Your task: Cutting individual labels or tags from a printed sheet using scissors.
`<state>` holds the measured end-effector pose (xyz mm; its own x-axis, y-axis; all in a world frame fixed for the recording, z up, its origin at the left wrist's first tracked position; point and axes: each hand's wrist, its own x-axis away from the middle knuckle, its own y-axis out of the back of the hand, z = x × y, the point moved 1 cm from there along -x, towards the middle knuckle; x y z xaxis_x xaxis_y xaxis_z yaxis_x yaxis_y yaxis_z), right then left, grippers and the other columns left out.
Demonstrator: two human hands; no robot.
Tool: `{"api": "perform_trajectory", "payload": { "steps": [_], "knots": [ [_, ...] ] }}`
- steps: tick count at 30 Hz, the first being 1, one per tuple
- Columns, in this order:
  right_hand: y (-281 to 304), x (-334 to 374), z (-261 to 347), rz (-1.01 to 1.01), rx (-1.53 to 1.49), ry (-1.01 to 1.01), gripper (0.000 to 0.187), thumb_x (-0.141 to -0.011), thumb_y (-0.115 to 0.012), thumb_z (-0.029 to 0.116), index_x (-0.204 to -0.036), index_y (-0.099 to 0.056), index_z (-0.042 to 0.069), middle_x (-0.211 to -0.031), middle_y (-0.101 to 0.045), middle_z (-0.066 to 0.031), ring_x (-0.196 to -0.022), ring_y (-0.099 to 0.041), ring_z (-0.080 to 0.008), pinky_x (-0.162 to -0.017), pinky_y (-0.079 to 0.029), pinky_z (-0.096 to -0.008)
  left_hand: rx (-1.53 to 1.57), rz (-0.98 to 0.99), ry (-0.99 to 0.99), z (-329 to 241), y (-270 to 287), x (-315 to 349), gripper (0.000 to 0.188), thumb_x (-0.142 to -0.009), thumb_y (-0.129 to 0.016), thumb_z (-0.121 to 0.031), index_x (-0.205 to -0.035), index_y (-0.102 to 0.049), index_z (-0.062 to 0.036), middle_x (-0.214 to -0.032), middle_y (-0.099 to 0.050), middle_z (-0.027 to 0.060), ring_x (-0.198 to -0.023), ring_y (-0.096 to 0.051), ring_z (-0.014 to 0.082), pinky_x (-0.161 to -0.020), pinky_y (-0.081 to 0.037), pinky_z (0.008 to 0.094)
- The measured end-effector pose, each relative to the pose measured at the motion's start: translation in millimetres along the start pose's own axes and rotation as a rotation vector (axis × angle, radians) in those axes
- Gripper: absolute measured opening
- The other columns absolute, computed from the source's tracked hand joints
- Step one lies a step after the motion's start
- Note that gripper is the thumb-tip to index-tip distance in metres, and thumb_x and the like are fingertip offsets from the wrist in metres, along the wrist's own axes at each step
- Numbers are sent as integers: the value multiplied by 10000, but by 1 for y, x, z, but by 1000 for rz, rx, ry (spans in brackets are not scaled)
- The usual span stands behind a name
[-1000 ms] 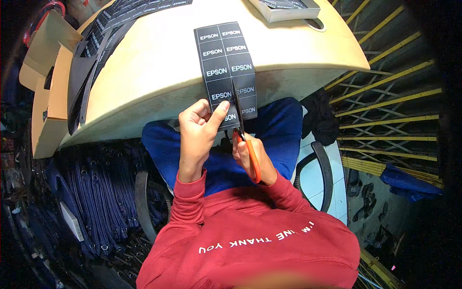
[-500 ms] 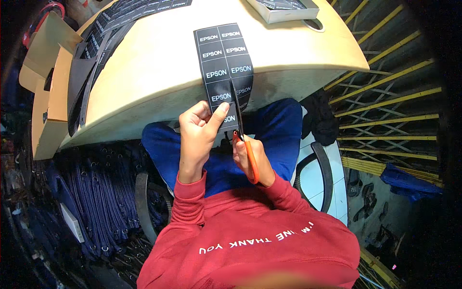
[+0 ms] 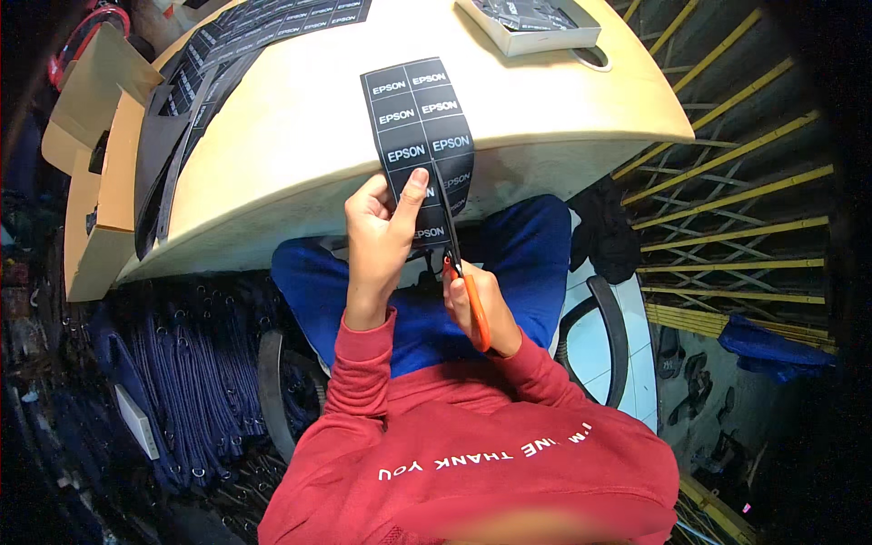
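Note:
A black two-column strip of printed labels [image 3: 400,113] hangs over the near edge of the pale wooden table [image 3: 309,109]. My left hand [image 3: 380,232] pinches its left column, thumb on top. With my right hand [image 3: 474,300] I grip orange-handled scissors [image 3: 479,313], their blades pointing away from me along the line between the columns. The strip is split from its near end up to around the blade tips. Its right column curls down beside the blades.
More black label sheets [image 3: 272,36] lie at the table's far left, beside an open cardboard box [image 3: 109,163]. A shallow white box [image 3: 545,38] holding black pieces stands at the far right. Chair armrests [image 3: 604,336] flank me, and dark blue straps [image 3: 200,381] are heaped at the left.
The label strip has slid toward me, and my left thumb now presses farther up it. The scissors have the cut reaching higher between the columns.

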<state>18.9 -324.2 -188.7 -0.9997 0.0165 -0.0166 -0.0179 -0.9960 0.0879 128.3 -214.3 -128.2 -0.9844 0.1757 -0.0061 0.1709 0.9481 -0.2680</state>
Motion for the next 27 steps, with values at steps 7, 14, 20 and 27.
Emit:
{"api": "perform_trajectory", "payload": {
  "steps": [7, 14, 20, 27],
  "knots": [
    [-1, -2, 8, 55, -107, -9, 670, -843, -383, 699, -834, -437, 32, -611, -391, 21, -512, -392, -55, -454, -323, -208, -38, -15, -18, 0, -1, 3, 160, -873, -663, -150, -840, -636, 4, -696, -588, -28, -577, -455, -1, -493, -364, 174],
    [1, -2, 0, 85, -51, 44, 626, -932, -296, 585, -851, -477, -10, -649, -506, -136, -564, -544, -282, -547, -433, -350, -42, 17, 2, -1, -6, 15, 131, -871, -652, -111, -837, -633, 15, -712, -612, -2, -600, -507, 12, -518, -411, 180],
    [1, -1, 9, 57, -22, 40, 580, -946, -327, 541, -856, -488, -9, -651, -520, -160, -576, -552, -347, -548, -431, -388, -36, 22, 6, -2, -6, 18, 128, -870, -651, -103, -849, -638, 23, -725, -622, 7, -611, -519, 17, -524, -421, 183],
    [-1, -2, 13, 34, 4, -33, 468, -971, -385, 426, -823, -486, -6, -555, -476, -146, -510, -526, -346, -499, -405, -387, -50, 17, -11, -1, -6, 17, 130, -867, -655, -108, -857, -642, 21, -729, -624, 10, -613, -519, 18, -526, -424, 186]
  ]
}}
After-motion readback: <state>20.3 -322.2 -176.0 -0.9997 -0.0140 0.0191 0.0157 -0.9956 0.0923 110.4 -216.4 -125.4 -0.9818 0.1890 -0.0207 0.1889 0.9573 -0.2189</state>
